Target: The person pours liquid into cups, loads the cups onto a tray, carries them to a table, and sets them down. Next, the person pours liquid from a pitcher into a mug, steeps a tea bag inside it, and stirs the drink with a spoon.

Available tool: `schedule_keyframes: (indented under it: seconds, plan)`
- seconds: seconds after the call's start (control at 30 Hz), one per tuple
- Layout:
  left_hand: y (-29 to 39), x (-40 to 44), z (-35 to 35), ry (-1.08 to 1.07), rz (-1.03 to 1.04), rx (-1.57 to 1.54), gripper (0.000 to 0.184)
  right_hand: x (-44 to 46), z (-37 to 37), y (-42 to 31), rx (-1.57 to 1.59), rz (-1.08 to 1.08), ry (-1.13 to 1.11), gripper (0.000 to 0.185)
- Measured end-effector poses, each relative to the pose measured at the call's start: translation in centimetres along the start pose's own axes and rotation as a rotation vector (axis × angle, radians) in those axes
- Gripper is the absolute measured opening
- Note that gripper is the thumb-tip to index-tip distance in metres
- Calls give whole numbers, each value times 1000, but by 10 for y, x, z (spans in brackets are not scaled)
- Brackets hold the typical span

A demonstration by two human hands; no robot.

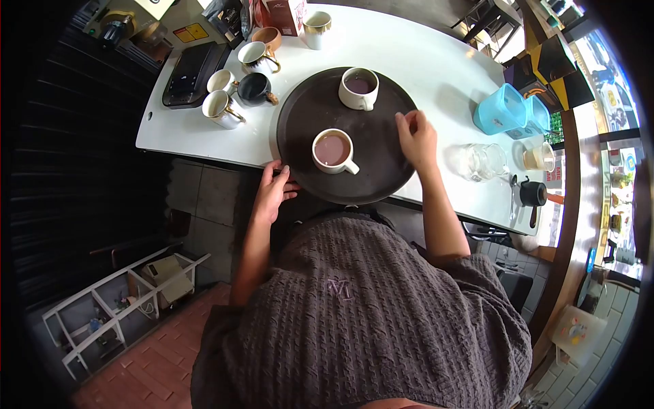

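Observation:
A round dark tray [368,180] lies on the white table, its near side reaching past the table edge. On it stand two white cups: one with pinkish-brown drink [332,148] near the front, another with darker liquid [359,87] farther back. My left hand [272,194] grips the tray's left rim, with some fingertips at its near underside. Above the right rim is my right hand [417,141], its fingers curled and pinched together. Whether anything sits in that pinch is hidden.
Several mugs, including a black mug [255,89], stand left of the tray beside a black scale [194,75]. On the right are a blue pitcher [502,110], clear glassware [480,161] and a black-headed tool [533,193]. A tall cup [317,31] stands behind.

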State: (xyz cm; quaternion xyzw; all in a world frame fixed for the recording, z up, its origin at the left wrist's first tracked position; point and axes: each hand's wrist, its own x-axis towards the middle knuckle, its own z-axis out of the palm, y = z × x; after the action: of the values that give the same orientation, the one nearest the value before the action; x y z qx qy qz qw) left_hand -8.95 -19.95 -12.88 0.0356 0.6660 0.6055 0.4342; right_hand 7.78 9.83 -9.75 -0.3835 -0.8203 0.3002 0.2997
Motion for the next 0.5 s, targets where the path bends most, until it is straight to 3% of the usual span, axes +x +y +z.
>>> schedule_keyframes:
  seconds: [0.03, 0.1, 0.17, 0.2, 0.37, 0.43, 0.5]
  plan:
    - [0, 2, 5, 16, -12, -10, 43, 17, 2, 18, -101, -135, 100, 26]
    - [3, 1, 18, 52, -31, -27, 48, 40, 5, 34, -164, -149, 120, 27]
    - [2, 3, 29, 96, -52, -47, 54, 56, 12, 43, -282, -68, 42, 36]
    - [0, 4, 34, 133, -40, -38, 56, 64, 13, 48, -255, -31, -109, 42]
    - [0, -1, 68, 256, -20, -132, 59, 73, 33, 64, -307, -129, -164, 36]
    - [-8, 9, 79, 430, 137, 26, 67, 76, 34, 68, -234, -70, -189, 31]
    - [-18, 13, 84, 465, 227, 32, 64, 76, 34, 70, -210, -76, -198, 31]
